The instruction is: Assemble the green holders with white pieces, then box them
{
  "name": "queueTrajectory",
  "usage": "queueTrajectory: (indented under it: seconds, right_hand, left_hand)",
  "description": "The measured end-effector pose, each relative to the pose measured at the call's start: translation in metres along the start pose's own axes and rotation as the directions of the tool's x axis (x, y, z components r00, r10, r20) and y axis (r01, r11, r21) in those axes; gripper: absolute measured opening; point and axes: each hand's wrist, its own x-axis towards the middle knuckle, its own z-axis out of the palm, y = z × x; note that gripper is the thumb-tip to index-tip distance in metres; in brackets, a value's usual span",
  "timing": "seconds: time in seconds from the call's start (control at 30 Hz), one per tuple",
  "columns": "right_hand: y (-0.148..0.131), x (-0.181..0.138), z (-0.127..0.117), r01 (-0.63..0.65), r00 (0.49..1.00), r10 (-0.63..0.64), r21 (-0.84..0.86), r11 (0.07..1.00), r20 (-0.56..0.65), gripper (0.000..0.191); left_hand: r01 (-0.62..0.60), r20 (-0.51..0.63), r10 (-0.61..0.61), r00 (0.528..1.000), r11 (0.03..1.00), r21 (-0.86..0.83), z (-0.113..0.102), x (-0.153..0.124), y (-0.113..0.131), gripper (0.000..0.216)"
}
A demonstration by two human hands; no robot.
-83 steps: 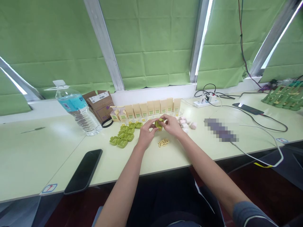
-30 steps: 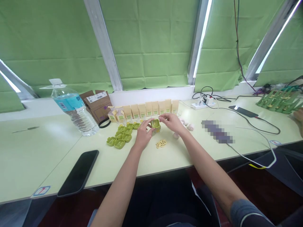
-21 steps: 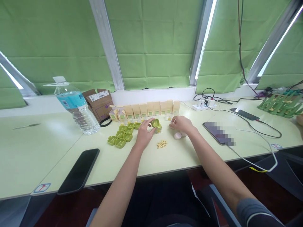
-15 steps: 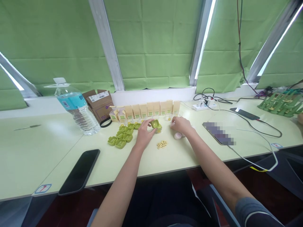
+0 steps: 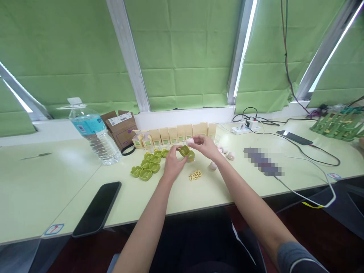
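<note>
My left hand (image 5: 172,163) grips a small open green case (image 5: 184,151) just above the table. My right hand (image 5: 205,146) pinches a small pale pink round piece (image 5: 189,141) right above that case. More pink pieces (image 5: 224,152) lie on the table to the right of my right hand. A little heap of yellow rings (image 5: 195,174) rests in front of both hands. A cluster of green cases (image 5: 148,166) lies left of my left hand, and a row of beige cartons (image 5: 176,135) stands behind.
A water bottle (image 5: 92,133) and a brown cardboard box (image 5: 121,127) stand at the back left. One black phone (image 5: 96,208) lies near the front edge, another phone (image 5: 294,137) and a power strip (image 5: 244,128) with cables sit to the right. A green rack (image 5: 338,120) is far right.
My right hand went right to the pink pieces on the table, picked one up and brought it back over the green case. My left hand kept hold of the case.
</note>
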Motion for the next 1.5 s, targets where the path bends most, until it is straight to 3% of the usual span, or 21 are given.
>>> queueTrajectory:
  seconds: [0.13,1.13,1.37,1.5]
  right_hand:
    - [0.012,-0.008,0.017,-0.026,0.999,0.019,0.168,0.985,0.041,0.036]
    - [0.020,-0.021,0.021,-0.013,0.999,0.007,0.124,0.992,0.052,0.033]
    - [0.020,-0.023,0.021,0.039,0.998,-0.045,0.108,0.993,0.050,0.033]
    - [0.017,-0.024,0.021,0.078,0.995,-0.083,0.097,0.992,0.057,0.031]
  left_hand:
    - [0.033,0.023,-0.033,0.999,0.999,-0.012,0.000,0.000,0.000,0.039]
    - [-0.098,0.011,0.098,0.995,0.995,-0.019,-0.001,0.001,-0.002,0.033]
    - [0.034,0.069,-0.033,0.997,0.999,-0.002,-0.003,0.000,-0.002,0.040]
    - [0.023,0.106,-0.020,0.994,0.999,-0.027,-0.005,-0.001,0.003,0.044]
